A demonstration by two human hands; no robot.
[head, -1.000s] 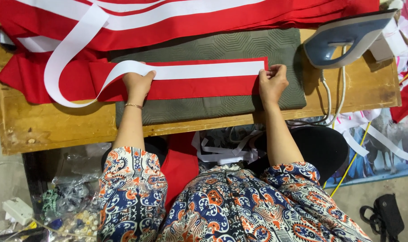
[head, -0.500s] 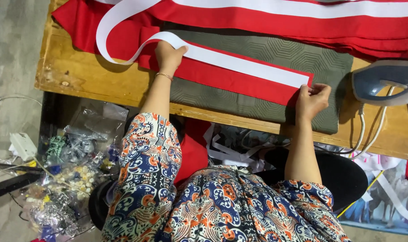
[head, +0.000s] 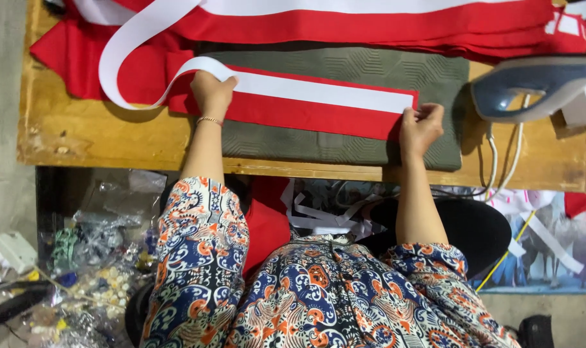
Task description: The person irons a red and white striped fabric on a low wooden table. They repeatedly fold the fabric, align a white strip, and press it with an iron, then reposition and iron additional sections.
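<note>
A red cloth strip with a white band along its far edge lies flat across a grey-green padded mat. My left hand presses down on the strip's left part, where the white band curls away in a loop. My right hand pinches the strip's right end between its fingers. A thin bracelet sits on my left wrist.
The mat rests on a worn wooden table. A grey-blue iron stands at the right, its cord hanging over the edge. More red and white cloth is piled at the back. Plastic bags and scraps lie on the floor.
The view has swung about; the strip now lies level across the mat. Both hands stay on its two ends, the right hand's fingers gathered on the end.
</note>
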